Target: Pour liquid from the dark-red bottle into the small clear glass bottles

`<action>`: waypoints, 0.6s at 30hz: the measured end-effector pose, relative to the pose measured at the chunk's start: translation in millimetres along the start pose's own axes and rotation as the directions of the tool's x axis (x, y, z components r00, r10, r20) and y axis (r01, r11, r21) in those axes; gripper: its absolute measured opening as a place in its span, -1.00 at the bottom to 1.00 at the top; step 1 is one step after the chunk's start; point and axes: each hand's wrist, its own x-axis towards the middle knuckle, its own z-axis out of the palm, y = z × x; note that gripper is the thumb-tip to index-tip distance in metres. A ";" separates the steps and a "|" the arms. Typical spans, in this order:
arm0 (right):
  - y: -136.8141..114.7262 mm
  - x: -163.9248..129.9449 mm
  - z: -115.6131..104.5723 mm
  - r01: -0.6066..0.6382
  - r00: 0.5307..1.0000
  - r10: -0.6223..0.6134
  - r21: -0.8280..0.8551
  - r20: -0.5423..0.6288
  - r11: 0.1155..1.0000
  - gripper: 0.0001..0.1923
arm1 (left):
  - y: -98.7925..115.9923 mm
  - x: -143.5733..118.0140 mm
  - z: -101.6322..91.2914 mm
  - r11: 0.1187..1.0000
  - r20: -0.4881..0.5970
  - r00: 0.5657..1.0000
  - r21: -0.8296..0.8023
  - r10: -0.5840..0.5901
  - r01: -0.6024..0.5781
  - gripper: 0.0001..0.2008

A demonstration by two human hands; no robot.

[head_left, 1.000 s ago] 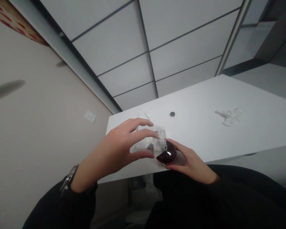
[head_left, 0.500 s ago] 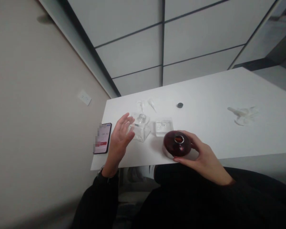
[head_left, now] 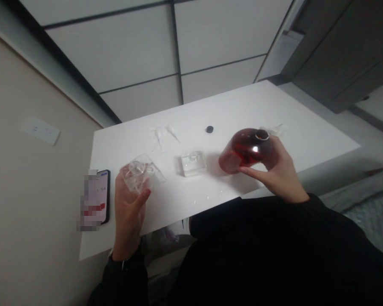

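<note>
— Beside the phone (head_left: 97, 199), what's up?
— Left hand (head_left: 130, 203) grips one clear bottle (head_left: 141, 173), tilted.
— Further right of it?
— Right hand (head_left: 279, 169) grips one red bottle (head_left: 244, 150), tipped above the worktop (head_left: 242, 106).

Black long sleeves reach both wrists; left hand (head_left: 127, 208) and right hand (head_left: 279, 170) bare.

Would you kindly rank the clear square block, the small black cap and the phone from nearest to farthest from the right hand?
1. Clear square block, left of the right hand.
2. Small black cap, farther back on the table.
3. Phone, at the far left edge.
</note>
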 end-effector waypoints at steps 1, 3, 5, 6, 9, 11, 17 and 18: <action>1.3 2.1 -1.6 0.001 1.000 -0.001 -0.006 -0.006 1.000 -0.19 | -0.9 -0.3 0.4 1.000 -0.004 1.000 -0.006 0.007 -0.007 -0.37; 4.8 4.4 -3.0 0.005 1.000 -0.006 -0.011 -0.019 1.000 -0.16 | -3.9 -1.5 1.4 0.999 -0.010 1.000 -0.044 -0.005 0.005 -0.39; 8.7 4.5 -2.0 0.008 0.999 -0.008 0.009 -0.033 1.000 -0.14 | -8.6 -3.0 1.7 0.995 -0.014 0.999 -0.091 -0.033 0.032 -0.36; 10.6 4.2 -0.8 0.007 0.999 -0.006 0.028 -0.038 1.000 -0.14 | -11.4 -3.6 1.4 0.992 -0.015 0.998 -0.115 -0.055 0.053 -0.34; 15.6 3.4 3.5 0.006 0.997 0.001 0.083 -0.082 0.997 -0.15 | -20.4 -4.6 -0.5 0.978 -0.021 0.994 -0.182 -0.103 0.098 -0.30; 18.8 3.6 5.8 0.018 0.992 -0.004 0.104 -0.127 0.994 -0.16 | -25.4 -4.9 -1.6 0.972 -0.018 0.992 -0.201 -0.123 0.117 -0.27; 32.0 3.9 7.6 0.073 0.975 -0.037 0.155 -0.220 0.985 -0.13 | -32.0 -6.8 -1.7 0.971 0.028 0.990 -0.193 -0.136 0.139 -0.29; 34.4 3.8 7.7 0.076 0.972 -0.039 0.153 -0.233 0.985 -0.12 | -32.6 -7.0 -1.6 0.972 0.032 0.990 -0.188 -0.135 0.138 -0.29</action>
